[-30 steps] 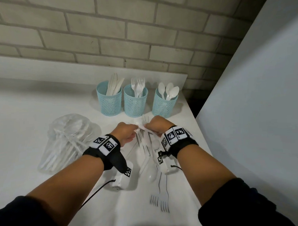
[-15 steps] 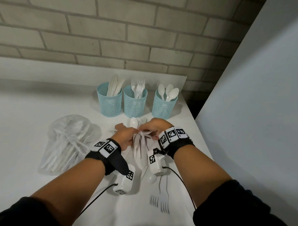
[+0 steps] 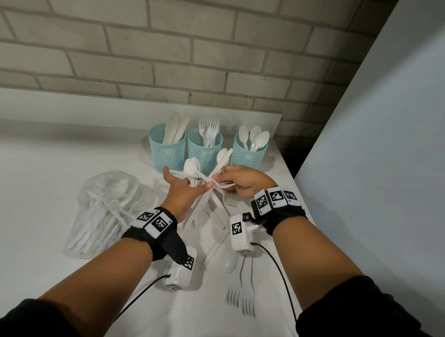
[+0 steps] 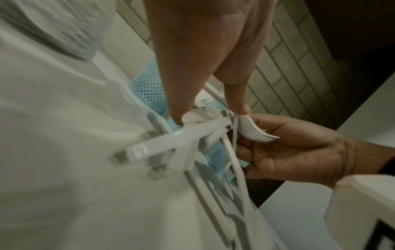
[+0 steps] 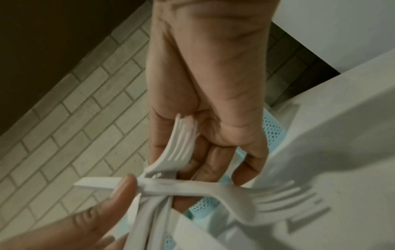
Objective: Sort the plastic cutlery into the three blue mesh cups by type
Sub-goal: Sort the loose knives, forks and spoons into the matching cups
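Note:
Three blue mesh cups stand at the back: the knife cup [image 3: 168, 151], the fork cup [image 3: 206, 156] and the spoon cup [image 3: 250, 154]. Just in front of them my left hand [image 3: 185, 192] grips a fanned bundle of white cutlery [image 3: 192, 168], spoon bowls upward. My right hand [image 3: 228, 179] pinches a white fork [image 3: 225, 185] at the bundle's right side. In the left wrist view, left hand [image 4: 209, 110] pinches the crossed handles and the fork [image 4: 255, 133] lies in the right hand [image 4: 288, 145]. In the right wrist view, right hand [image 5: 205, 152] curls round a fork [image 5: 181, 145]; a second fork [image 5: 245, 194] crosses below.
Loose cutlery lies on the white table [image 3: 40, 174]: two forks [image 3: 243, 296], a spoon [image 3: 231, 263] and other pieces [image 3: 213, 219] under my hands. A clear plastic bag of cutlery [image 3: 107, 210] sits to the left. The table's right edge [image 3: 292, 181] is close, with a wall beyond.
Both hands have lifted off the pile and moved toward the cups, carrying a bundle of cutlery. The left hand has turned, so the spoon bowls now point up.

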